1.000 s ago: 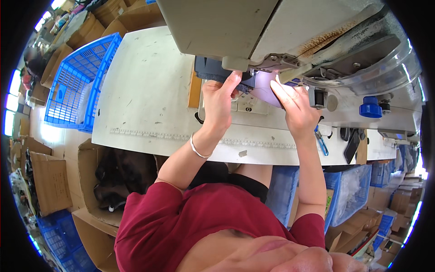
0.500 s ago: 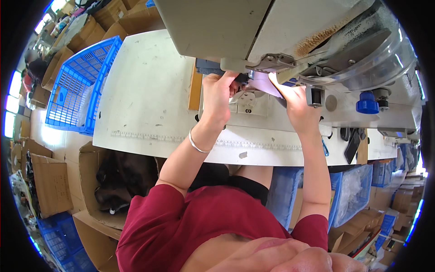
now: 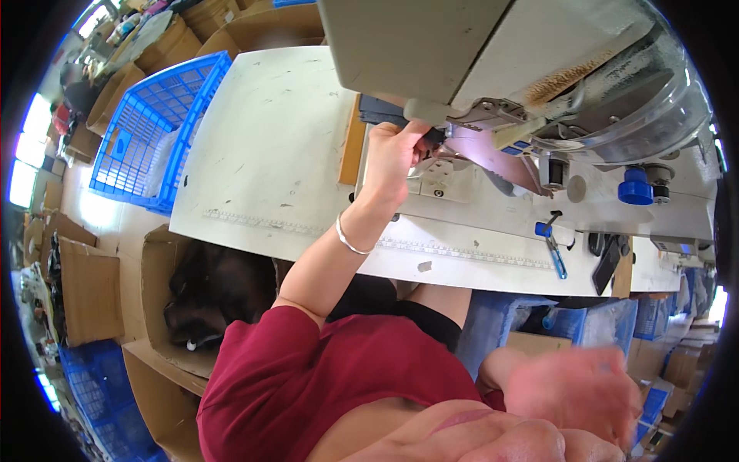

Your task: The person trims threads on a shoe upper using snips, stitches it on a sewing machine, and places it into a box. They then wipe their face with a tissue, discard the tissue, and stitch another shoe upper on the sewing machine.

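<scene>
My left hand (image 3: pixel 391 160) is at the needle area of a sewing machine (image 3: pixel 419 46), on the white worktable. Its fingers are curled closed beside a small dark part (image 3: pixel 435 138); what they grip, if anything, is hidden. Just right of it, under the machine head, a shiny lilac-pink curved piece (image 3: pixel 496 158) slants down. Folded dark blue cloth (image 3: pixel 380 110) lies behind the left hand. My right hand (image 3: pixel 577 393) is smeared by motion at the lower right, off the table and close to my body, so its fingers cannot be read.
A blue plastic crate (image 3: pixel 127 150) stands beyond the table's left end. Blue-handled snips (image 3: pixel 556 254) and a black phone (image 3: pixel 606 266) lie near the front right edge. Below are an open carton of dark material (image 3: pixel 212 296) and blue bins (image 3: pixel 493 316).
My right hand has left the machine and swung down toward my body, uncovering the snips. The left hand keeps its place at the needle area. The whole view has shifted slightly.
</scene>
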### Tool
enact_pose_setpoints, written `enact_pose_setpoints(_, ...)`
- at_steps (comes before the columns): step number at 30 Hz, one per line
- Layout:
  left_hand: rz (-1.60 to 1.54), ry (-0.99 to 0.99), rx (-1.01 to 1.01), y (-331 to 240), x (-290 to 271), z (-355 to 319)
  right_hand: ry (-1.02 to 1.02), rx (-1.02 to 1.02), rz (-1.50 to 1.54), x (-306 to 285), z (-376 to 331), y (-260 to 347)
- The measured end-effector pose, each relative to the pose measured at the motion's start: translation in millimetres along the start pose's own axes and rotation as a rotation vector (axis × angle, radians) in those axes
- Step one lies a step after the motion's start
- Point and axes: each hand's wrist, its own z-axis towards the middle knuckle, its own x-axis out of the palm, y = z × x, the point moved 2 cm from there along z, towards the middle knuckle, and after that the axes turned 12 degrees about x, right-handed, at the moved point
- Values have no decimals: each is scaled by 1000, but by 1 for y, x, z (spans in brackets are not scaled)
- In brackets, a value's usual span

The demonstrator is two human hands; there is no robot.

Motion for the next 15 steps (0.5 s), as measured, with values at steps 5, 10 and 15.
enact_pose_setpoints(5, 0, 11, -19, 4, 9, 2, -148, -251, 796, 45, 25, 25)
enact_pose_setpoints(10, 137, 172, -94, -4, 6, -2, -277, -510, 649, 41, 52, 17)
enact_pose_setpoints(15, 621, -11, 528, -41, -65, -1, -284, -167, 232, 1, 6, -22)
